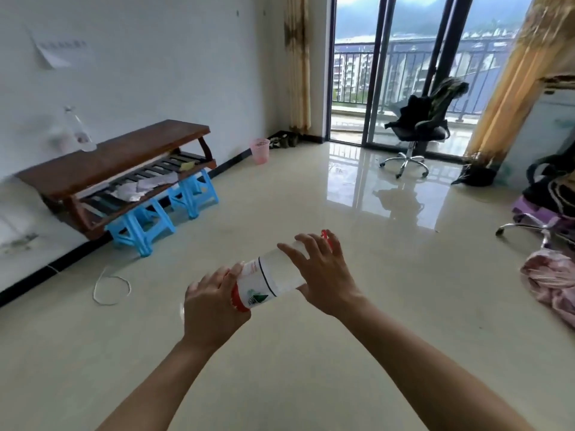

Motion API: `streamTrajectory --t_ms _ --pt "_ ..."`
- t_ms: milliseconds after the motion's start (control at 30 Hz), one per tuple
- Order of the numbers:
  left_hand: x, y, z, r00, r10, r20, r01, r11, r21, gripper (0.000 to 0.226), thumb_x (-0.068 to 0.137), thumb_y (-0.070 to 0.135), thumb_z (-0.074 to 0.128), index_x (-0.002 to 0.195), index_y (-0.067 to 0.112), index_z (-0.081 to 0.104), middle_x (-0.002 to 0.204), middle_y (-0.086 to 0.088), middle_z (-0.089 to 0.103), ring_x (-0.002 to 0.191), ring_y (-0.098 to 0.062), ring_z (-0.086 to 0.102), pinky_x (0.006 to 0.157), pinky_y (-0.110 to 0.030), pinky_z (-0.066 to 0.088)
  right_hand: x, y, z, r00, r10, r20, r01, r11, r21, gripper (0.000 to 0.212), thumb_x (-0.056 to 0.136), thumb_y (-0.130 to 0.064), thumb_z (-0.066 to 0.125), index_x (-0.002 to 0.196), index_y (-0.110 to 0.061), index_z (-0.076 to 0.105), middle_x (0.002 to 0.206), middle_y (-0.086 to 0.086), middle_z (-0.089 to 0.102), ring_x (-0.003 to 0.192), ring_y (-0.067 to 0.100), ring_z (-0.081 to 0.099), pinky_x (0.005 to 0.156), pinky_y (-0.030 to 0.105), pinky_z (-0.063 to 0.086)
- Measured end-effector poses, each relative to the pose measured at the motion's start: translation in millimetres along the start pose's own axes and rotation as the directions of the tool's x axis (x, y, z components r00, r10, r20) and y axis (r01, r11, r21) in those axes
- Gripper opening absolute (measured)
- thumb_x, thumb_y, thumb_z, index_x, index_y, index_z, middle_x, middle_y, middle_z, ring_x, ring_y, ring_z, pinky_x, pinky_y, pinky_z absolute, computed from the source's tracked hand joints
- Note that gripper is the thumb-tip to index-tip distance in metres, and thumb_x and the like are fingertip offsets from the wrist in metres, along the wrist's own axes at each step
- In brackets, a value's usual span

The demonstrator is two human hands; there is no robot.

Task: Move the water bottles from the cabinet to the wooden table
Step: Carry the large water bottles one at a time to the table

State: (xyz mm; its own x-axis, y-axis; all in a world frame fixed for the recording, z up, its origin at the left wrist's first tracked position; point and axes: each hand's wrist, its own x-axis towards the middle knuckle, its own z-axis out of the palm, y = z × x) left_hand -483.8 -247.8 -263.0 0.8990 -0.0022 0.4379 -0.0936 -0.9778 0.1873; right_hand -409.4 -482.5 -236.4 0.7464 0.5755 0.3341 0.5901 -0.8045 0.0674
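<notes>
I hold a clear water bottle (273, 276) with a red cap and a red-and-white label, lying tilted in mid-air over the floor. My left hand (211, 303) grips its lower end and my right hand (320, 272) curls round its upper part near the cap. The wooden table (124, 154) stands against the left wall, some way ahead of me. Another clear water bottle (79, 130) stands upright on its near-left part. The cabinet is not in view.
Blue plastic stools (161, 213) sit under the table, a pink bin (259, 150) beyond it. A white cord (110, 286) lies on the tiled floor. A black office chair (417, 138) stands by the balcony door; clothes and another chair crowd the right.
</notes>
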Motion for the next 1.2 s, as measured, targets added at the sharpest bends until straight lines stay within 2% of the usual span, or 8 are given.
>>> streamTrajectory --t_ms 200,333,467,733,933,1067,1200 --pt "106.1 -56.6 5.7 0.993 -0.112 -0.038 0.116 0.985 0.13 0.093 0.051 0.034 0.09 0.134 0.014 0.054 0.117 -0.009 0.068 0.099 -0.032 0.066 0.078 -0.046 0.053 154.4 31.5 30.3 0.976 -0.147 -0.161 0.157 0.986 0.052 0.099 0.062 -0.017 0.089 0.149 -0.028 0.043 0.14 0.013 0.05 0.132 0.035 0.045 0.118 0.058 0.026" --pt "142.8 -107.9 16.0 0.978 -0.202 -0.042 0.206 0.962 0.178 0.097 0.05 0.031 0.09 0.137 0.013 0.052 0.117 -0.011 0.065 0.1 -0.033 0.064 0.08 -0.047 0.052 231.3 14.3 57.2 0.95 -0.219 -0.222 0.244 0.965 0.092 0.1 0.057 -0.009 0.089 0.146 -0.029 0.047 0.137 0.012 0.05 0.129 0.032 0.04 0.116 0.058 0.026" --pt "173.9 -176.8 34.8 0.969 -0.241 -0.062 0.249 0.948 0.199 0.098 0.051 0.027 0.088 0.14 0.013 0.05 0.119 -0.011 0.063 0.102 -0.033 0.063 0.082 -0.048 0.051 312.2 -12.7 102.0 0.926 -0.29 -0.241 0.325 0.938 0.122 0.1 0.054 -0.007 0.09 0.144 -0.031 0.052 0.135 0.012 0.054 0.125 0.033 0.045 0.115 0.055 0.024" --pt "266.6 -351.0 57.2 0.948 -0.317 -0.042 0.318 0.927 0.197 0.094 0.053 0.029 0.09 0.139 0.011 0.055 0.118 -0.012 0.065 0.103 -0.033 0.064 0.08 -0.045 0.05 509.1 -84.5 171.7 0.918 -0.38 -0.109 0.394 0.905 0.161 0.097 0.06 -0.019 0.093 0.146 -0.032 0.05 0.137 0.014 0.053 0.126 0.034 0.051 0.115 0.056 0.03" --pt "347.7 -457.2 59.4 0.958 -0.279 -0.065 0.287 0.934 0.213 0.095 0.053 0.031 0.087 0.14 0.015 0.051 0.117 -0.011 0.063 0.101 -0.032 0.062 0.083 -0.045 0.048 633.2 -112.2 202.3 0.926 -0.367 -0.091 0.378 0.904 0.201 0.1 0.06 -0.024 0.095 0.147 -0.03 0.046 0.138 0.016 0.052 0.127 0.037 0.05 0.111 0.061 0.038" --pt "401.4 -525.0 79.0 0.962 -0.271 -0.01 0.267 0.94 0.212 0.098 0.054 0.034 0.085 0.142 0.019 0.043 0.118 -0.009 0.062 0.103 -0.03 0.062 0.082 -0.045 0.048 709.8 -124.0 240.3 0.93 -0.364 -0.055 0.366 0.9 0.235 0.102 0.06 -0.024 0.096 0.148 -0.029 0.044 0.141 0.016 0.051 0.13 0.038 0.048 0.111 0.063 0.038" --pt "461.0 -593.4 107.7 0.954 -0.292 0.073 0.269 0.936 0.225 0.094 0.053 0.032 0.084 0.14 0.018 0.051 0.117 -0.007 0.065 0.102 -0.028 0.065 0.079 -0.042 0.049 793.3 -128.8 293.6 0.928 -0.373 -0.017 0.365 0.897 0.249 0.103 0.06 -0.029 0.097 0.149 -0.029 0.045 0.141 0.016 0.053 0.129 0.038 0.051 0.11 0.061 0.04"
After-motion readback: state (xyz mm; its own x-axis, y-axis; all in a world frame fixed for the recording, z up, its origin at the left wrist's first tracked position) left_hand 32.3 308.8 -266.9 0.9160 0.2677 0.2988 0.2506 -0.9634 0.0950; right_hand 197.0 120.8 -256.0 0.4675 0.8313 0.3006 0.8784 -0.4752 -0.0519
